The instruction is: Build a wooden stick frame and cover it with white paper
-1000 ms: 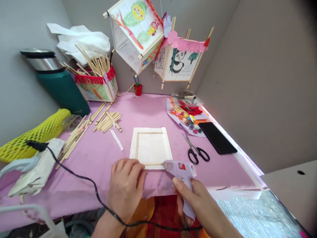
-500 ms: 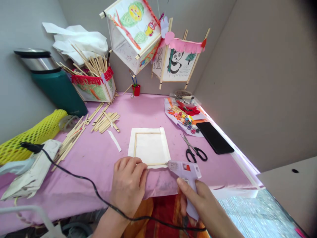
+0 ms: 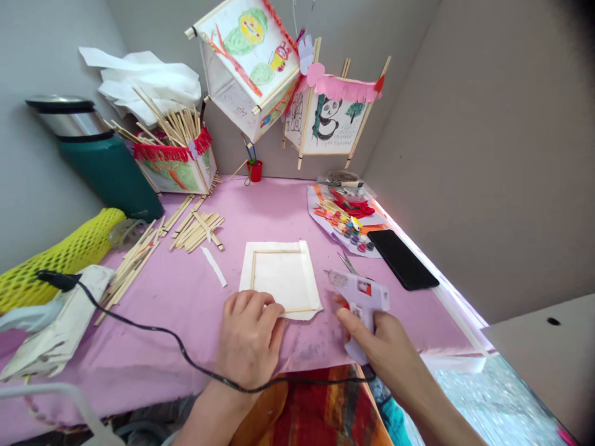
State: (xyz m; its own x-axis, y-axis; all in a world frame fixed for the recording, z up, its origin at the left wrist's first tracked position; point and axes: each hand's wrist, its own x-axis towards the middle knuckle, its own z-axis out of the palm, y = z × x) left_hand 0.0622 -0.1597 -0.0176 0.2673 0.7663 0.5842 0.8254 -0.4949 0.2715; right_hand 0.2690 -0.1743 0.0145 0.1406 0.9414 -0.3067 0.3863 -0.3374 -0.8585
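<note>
Bamboo stick frame (image 3: 279,251) lies flat on white paper sheet (image 3: 283,282), mid-table on pink table cover (image 3: 288,210), head view only. Top, left and bottom sticks show. L hand (image 3: 248,337) rests on bottom stick and paper edge, fingers (image 3: 246,303) loosely curled, palm down, no real grip on anything. R hand (image 3: 376,331) closed round handle of hot glue gun (image 3: 360,300), tight hold, nozzle pointing up-left, just beside paper's right corner, not touching it. Black cord (image 3: 153,337) runs across table and over L forearm toward gun. Scissors (image 3: 346,263) partly hidden behind gun, phone (image 3: 402,259) to the right near table edge. Craft-bits sheet (image 3: 341,217) beyond them. Loose sticks (image 3: 198,230) and paper strip (image 3: 214,266) left of frame. Two paper lanterns (image 3: 246,68) hang above, far end of table.
</note>
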